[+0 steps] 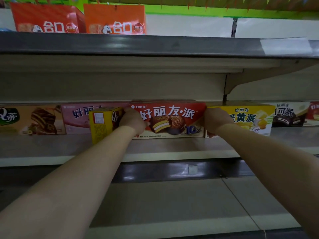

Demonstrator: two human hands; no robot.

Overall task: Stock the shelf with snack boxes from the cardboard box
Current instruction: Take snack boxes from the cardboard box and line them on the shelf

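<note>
While both hands are clamped on the red snack box (170, 120), one at each end, it stands face-out far back on the shelf (155, 147), well behind the front edge. Left hand (133, 121) wraps the left end, right hand (216, 120) the right end; hands apart by the box's full length. Cardboard box not in view.

Risks, left to right:
- Yellow box (105, 125) stands turned end-on, just beside the left hand and forward of the back row. It looks touching or nearly touching the hand; cannot tell which. Any sideways shuffle of the red box, or the left hand pulling out, could knock it over or push it toward the front edge.
- Pink box (77, 118) sits behind the yellow one, partly hidden. Pushing the red box leftward could jam against it.
- Yellow-pie box (245, 119) is tight against the right end, with the right hand across its left part. Fingers may be wedged between the two; withdrawing could drag it out of line.
- More red edge shows above the held box, so it may be one of a stack; cannot tell. Uneven grip could let the pile skew.

Count on this shelf: tan box (31, 120) one, pink one, yellow end-on one, red at least one, yellow-pie one, dark chocolate box (290, 115) one, red box cut by the right frame edge (313, 114) one. Upper shelf (155, 44): red carton (46, 18) one, orange carton (114, 18) one.
</note>
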